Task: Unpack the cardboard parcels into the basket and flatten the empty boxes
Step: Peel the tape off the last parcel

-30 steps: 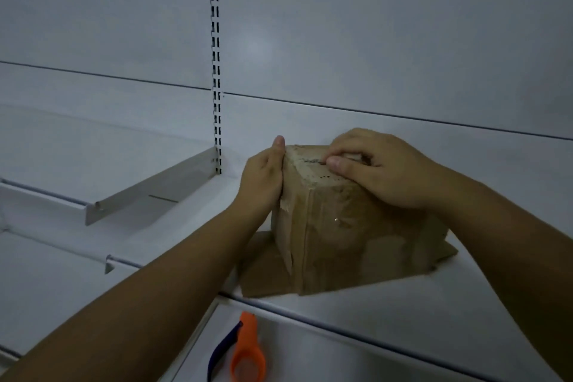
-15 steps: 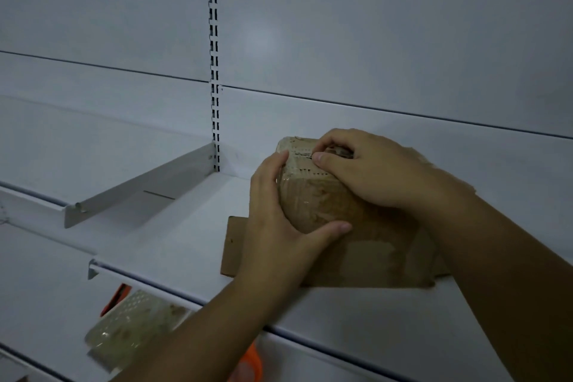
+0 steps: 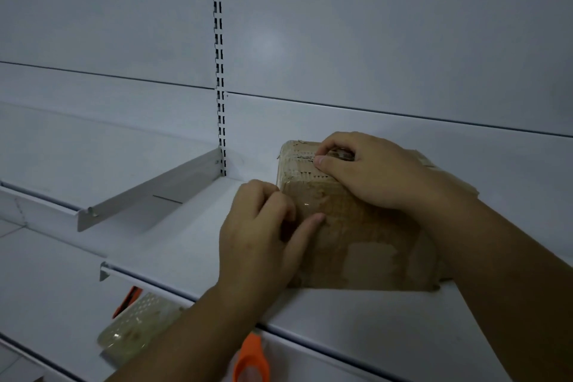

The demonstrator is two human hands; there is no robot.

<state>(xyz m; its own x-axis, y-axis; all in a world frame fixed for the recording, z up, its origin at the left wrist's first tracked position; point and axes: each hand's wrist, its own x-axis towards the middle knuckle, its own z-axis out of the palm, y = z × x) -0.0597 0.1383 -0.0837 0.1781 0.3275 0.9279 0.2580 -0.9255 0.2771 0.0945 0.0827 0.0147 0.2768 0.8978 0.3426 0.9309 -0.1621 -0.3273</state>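
A brown cardboard parcel [image 3: 356,236], wrapped in clear tape, stands on a white metal shelf [image 3: 192,245]. My right hand [image 3: 369,170] lies on its top with fingers curled, picking at the torn tape seam near the top left edge. My left hand [image 3: 263,232] is against the parcel's left front corner, fingers curled and thumb pressed on the taped face, pinching at the tape there. A flat piece of cardboard lies under the parcel, mostly hidden. No basket is in view.
A lower shelf holds a clear perforated plastic packet [image 3: 139,326] and orange-handled scissors [image 3: 251,360], with another orange piece [image 3: 125,301] beside the packet. A shelf bracket [image 3: 148,192] juts out at left below the slotted upright [image 3: 218,71].
My left hand has shifted from the parcel's left side round to its front corner and curled its fingers on the tape. My right hand stays on top. The view has dropped slightly.
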